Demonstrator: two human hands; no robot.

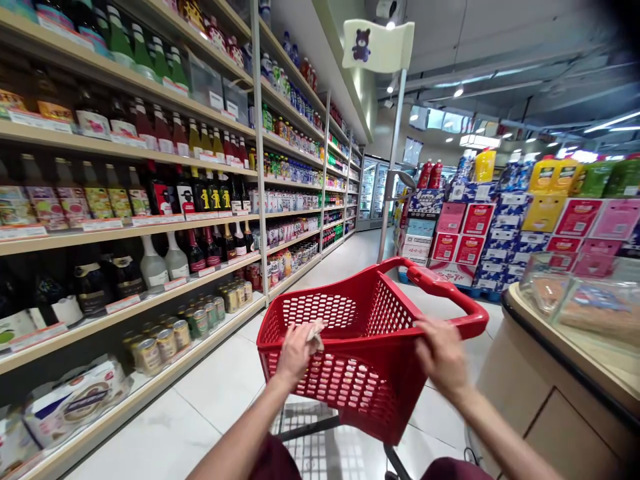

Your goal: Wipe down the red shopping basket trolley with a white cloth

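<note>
We push red basket down aisle: left hand grips near rim, closed on small paper; right hand closed on rim by handle. Bottle shelves at left.

we see pale tiled floor carrying the red basket on its frame. shelves at left bear bottles, cans and packs.

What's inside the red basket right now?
The red basket shows only bare mesh walls; its bottom is hidden behind the near rim, where the left hand holds a crumpled paper.
</note>
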